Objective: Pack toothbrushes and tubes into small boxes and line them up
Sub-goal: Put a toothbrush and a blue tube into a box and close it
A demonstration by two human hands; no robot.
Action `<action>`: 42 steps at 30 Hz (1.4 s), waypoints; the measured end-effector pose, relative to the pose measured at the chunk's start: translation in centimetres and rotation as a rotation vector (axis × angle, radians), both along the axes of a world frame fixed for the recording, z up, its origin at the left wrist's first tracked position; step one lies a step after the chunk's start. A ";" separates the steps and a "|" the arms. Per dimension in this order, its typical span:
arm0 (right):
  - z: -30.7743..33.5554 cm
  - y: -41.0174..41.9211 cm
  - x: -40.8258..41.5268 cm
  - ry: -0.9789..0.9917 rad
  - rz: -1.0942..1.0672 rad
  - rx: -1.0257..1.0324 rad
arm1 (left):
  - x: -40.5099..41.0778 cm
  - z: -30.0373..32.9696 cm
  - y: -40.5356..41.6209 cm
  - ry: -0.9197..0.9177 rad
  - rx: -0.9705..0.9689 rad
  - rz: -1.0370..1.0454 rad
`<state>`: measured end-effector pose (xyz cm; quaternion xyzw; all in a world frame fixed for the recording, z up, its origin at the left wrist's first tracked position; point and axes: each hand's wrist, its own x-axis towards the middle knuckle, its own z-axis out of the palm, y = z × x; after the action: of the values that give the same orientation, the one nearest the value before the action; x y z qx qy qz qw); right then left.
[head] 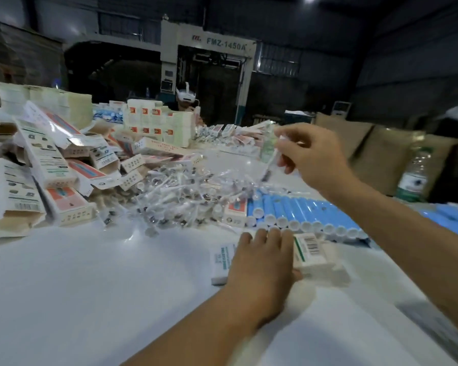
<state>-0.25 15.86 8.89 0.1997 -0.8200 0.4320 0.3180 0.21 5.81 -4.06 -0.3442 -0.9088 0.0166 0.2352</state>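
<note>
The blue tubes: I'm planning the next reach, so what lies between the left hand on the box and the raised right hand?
In the head view, the row of blue tubes lies between the left hand, resting on the box, and the right hand, which pinches a wrapped toothbrush.

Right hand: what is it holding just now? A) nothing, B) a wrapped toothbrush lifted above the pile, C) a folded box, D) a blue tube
B: the right hand pinches a wrapped toothbrush in the air above the pile of toothbrushes, while the blue tubes lie in a row on the table and the left hand rests on a box.
</note>
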 end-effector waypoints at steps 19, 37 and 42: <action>-10.6 10.6 7.8 -0.156 -0.327 -0.804 | 3.6 -0.7 2.6 0.043 0.305 0.166; -11.3 8.5 9.6 -0.035 -0.404 -0.420 | 4.0 -0.9 3.4 0.072 0.389 0.166; -12.2 7.6 9.6 -0.132 -0.333 -0.341 | 3.8 -1.0 3.2 0.081 0.400 0.224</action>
<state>9.36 23.49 -3.33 -0.0236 -0.7758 0.5180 0.3596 4.01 9.05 -5.09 -0.1866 -0.9163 -0.1241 0.3318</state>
